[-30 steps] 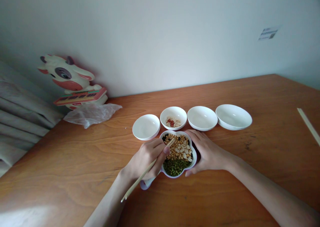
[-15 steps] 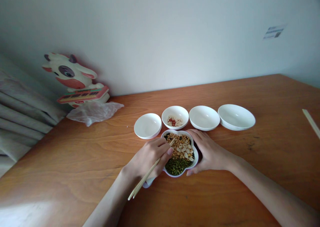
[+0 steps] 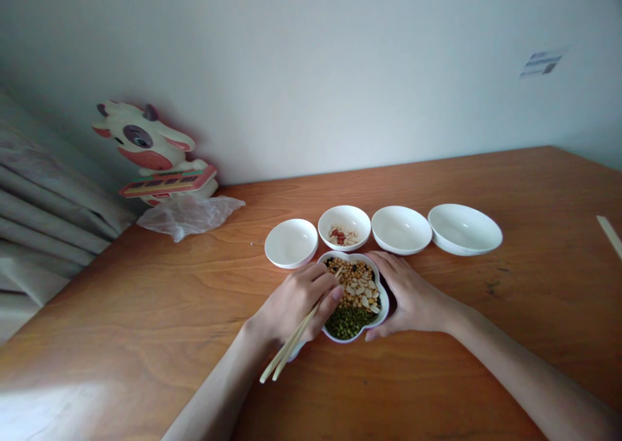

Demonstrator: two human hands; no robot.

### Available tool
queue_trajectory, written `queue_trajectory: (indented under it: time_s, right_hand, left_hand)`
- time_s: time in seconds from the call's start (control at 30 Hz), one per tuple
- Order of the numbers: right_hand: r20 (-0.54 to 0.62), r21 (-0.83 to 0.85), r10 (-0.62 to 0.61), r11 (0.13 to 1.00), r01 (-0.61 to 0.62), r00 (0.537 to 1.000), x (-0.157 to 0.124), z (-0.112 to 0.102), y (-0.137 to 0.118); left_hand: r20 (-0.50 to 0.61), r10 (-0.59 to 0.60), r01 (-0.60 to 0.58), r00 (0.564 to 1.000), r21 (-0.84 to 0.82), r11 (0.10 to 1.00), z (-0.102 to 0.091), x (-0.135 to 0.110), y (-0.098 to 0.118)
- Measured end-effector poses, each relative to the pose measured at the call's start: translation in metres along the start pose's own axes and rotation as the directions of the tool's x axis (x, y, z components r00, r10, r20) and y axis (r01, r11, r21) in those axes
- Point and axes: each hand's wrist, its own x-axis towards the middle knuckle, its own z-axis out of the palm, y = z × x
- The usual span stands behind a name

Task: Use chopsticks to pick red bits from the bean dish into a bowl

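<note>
My left hand [image 3: 297, 296] grips a pair of light wooden chopsticks [image 3: 291, 344], whose tips reach over a white flower-shaped divided dish [image 3: 375, 326]. My right hand [image 3: 411, 295] rests against the dish's right side, steadying it. The dish holds yellow beans [image 3: 352, 279], pale seeds [image 3: 364, 296] and green mung beans [image 3: 346, 323], with some dark beans among them. Behind it, a small white bowl [image 3: 344, 227] holds pale seeds and red bits. Three empty white bowls stand in the same row [image 3: 291, 243] [image 3: 401, 229] [image 3: 464, 228].
The wooden table [image 3: 146, 311] carries everything. Behind the bowls at left lie a clear plastic bag [image 3: 189, 215] and a cow-shaped toy [image 3: 143, 146]. A grey curtain [image 3: 39, 214] hangs at the left, and a wooden stick [image 3: 610, 236] lies at the right edge.
The whole scene has drifted right in the picture as my head turned. The chopsticks' lower ends have swung right, and their tips sit a little further into the dish.
</note>
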Motion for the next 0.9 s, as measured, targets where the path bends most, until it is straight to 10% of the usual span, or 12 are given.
queue_trajectory:
  time_s: [0.9]
  right_hand:
    - [0.014, -0.023, -0.008, 1.0, 0.009, 1.0, 0.0017, -0.0026, -0.0034]
  left_hand:
    - [-0.072, 0.052, -0.046, 0.996, 0.072, 0.996, 0.0038, 0.0006, 0.0003]
